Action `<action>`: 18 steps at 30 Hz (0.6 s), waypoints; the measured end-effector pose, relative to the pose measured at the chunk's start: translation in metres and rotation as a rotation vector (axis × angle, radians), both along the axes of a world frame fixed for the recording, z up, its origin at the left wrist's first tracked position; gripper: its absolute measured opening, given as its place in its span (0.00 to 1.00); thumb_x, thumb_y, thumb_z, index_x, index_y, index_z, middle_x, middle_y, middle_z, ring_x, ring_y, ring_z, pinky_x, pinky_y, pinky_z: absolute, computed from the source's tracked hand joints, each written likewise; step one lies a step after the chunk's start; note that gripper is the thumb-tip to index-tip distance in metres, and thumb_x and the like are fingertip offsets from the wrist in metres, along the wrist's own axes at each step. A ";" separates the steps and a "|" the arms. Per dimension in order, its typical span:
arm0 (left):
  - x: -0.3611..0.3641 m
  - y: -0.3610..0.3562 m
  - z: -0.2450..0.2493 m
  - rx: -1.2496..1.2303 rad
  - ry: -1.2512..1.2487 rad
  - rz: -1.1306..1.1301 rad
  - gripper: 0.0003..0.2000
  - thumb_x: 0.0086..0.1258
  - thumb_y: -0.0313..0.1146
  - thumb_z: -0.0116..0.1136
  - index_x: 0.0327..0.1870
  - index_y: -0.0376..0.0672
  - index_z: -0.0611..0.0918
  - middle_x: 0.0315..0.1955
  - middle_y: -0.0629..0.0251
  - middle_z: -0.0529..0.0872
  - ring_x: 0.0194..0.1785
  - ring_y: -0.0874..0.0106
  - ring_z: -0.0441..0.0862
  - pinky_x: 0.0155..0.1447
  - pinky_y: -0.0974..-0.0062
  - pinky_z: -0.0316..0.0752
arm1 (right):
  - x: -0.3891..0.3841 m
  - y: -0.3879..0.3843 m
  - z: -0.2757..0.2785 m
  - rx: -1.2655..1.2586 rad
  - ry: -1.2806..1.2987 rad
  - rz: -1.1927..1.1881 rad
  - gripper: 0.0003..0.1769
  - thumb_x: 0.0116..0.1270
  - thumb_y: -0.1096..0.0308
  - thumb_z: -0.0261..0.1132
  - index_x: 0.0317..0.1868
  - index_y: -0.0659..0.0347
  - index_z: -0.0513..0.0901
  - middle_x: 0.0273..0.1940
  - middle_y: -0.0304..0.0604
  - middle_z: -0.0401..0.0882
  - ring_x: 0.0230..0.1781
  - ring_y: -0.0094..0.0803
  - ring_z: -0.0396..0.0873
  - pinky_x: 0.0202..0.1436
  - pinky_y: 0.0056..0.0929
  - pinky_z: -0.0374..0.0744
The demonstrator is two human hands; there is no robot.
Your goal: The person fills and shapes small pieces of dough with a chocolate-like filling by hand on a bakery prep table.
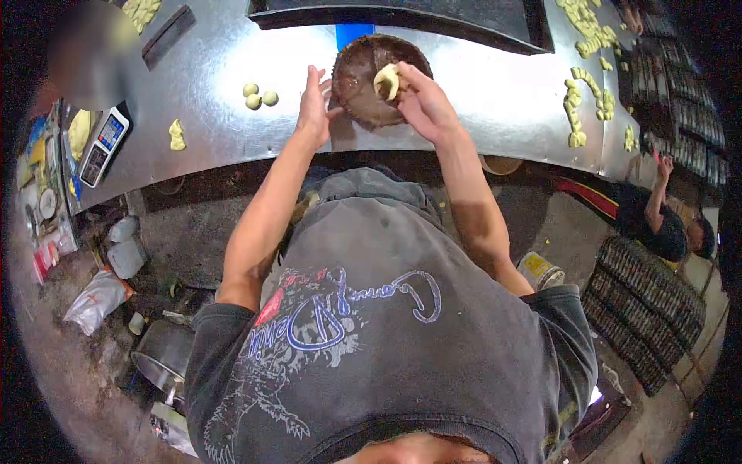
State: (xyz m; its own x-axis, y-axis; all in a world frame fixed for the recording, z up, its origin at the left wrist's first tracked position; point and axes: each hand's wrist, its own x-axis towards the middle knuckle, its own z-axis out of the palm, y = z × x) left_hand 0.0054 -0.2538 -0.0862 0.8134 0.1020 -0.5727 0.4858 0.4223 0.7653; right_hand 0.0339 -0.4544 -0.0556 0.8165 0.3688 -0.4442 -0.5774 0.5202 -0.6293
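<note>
A round, brown-coated pan [357, 94] with a dark rim sits on the metal table in front of me. Over its right side, my right hand [423, 100] grips a pale yellow piece of dough [384, 80], curled into a hollow cup shape. My left hand [314, 107] is at the pan's left edge, fingers apart and holding nothing. To the left of that hand, three small dough balls [253, 100] lie close together. Farther left is a loose scrap of dough [177, 134].
A digital scale [105, 147] stands at the table's left end. A large dark tray [402, 17] lies along the far side. Dough pieces [573, 112] are spread at the right. Another person [653, 216] is at far right, near dark ridged racks [645, 309].
</note>
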 end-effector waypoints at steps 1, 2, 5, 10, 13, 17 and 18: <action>-0.004 0.002 0.008 0.144 -0.096 -0.022 0.39 0.80 0.65 0.38 0.75 0.37 0.67 0.71 0.53 0.71 0.74 0.62 0.65 0.71 0.60 0.68 | 0.000 -0.001 0.007 0.058 -0.002 0.024 0.17 0.82 0.55 0.56 0.59 0.57 0.79 0.55 0.39 0.84 0.57 0.31 0.80 0.65 0.37 0.76; -0.007 0.003 0.015 0.285 -0.192 -0.049 0.37 0.82 0.62 0.41 0.75 0.36 0.67 0.71 0.53 0.71 0.74 0.64 0.65 0.71 0.60 0.69 | -0.002 -0.002 0.015 0.145 -0.010 0.048 0.19 0.82 0.54 0.55 0.60 0.57 0.79 0.55 0.40 0.84 0.58 0.32 0.80 0.66 0.38 0.76; -0.025 0.006 0.057 0.328 -0.442 -0.176 0.22 0.84 0.43 0.50 0.69 0.36 0.75 0.60 0.59 0.83 0.65 0.71 0.76 0.69 0.70 0.70 | -0.009 0.017 0.058 0.414 -0.018 0.093 0.24 0.83 0.49 0.50 0.62 0.58 0.79 0.59 0.40 0.83 0.60 0.34 0.79 0.66 0.40 0.74; -0.053 0.034 0.090 0.464 -0.548 -0.143 0.18 0.83 0.36 0.54 0.66 0.36 0.80 0.48 0.62 0.88 0.51 0.74 0.83 0.58 0.74 0.79 | -0.024 0.080 0.074 0.443 -0.019 0.123 0.21 0.78 0.58 0.59 0.66 0.58 0.74 0.62 0.45 0.80 0.62 0.36 0.77 0.68 0.44 0.73; -0.058 0.062 0.107 0.432 -0.523 0.075 0.16 0.80 0.33 0.58 0.64 0.35 0.82 0.48 0.63 0.88 0.47 0.77 0.83 0.48 0.78 0.80 | -0.038 0.122 0.095 0.291 -0.150 0.109 0.32 0.70 0.77 0.66 0.71 0.63 0.66 0.62 0.49 0.77 0.67 0.39 0.73 0.73 0.44 0.71; -0.068 0.109 0.116 0.457 -0.506 0.084 0.17 0.78 0.34 0.62 0.63 0.37 0.83 0.47 0.66 0.85 0.42 0.80 0.81 0.43 0.81 0.77 | -0.047 0.167 0.100 -0.375 -0.721 0.088 0.24 0.71 0.73 0.69 0.66 0.64 0.74 0.57 0.44 0.80 0.55 0.29 0.80 0.62 0.31 0.80; -0.070 0.121 0.122 0.464 -0.499 0.068 0.17 0.77 0.34 0.63 0.63 0.38 0.83 0.48 0.67 0.84 0.42 0.81 0.80 0.44 0.82 0.77 | -0.053 0.176 0.104 -0.529 -0.747 0.090 0.20 0.71 0.72 0.69 0.61 0.65 0.78 0.51 0.42 0.82 0.49 0.27 0.82 0.57 0.29 0.81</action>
State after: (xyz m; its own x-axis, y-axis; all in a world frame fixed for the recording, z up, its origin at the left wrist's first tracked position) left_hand -0.0651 -0.1331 0.0361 0.9519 0.3059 -0.0155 0.0118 0.0139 0.9998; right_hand -0.0196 -0.2788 0.0487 0.9371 0.3441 0.0585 0.0508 0.0312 -0.9982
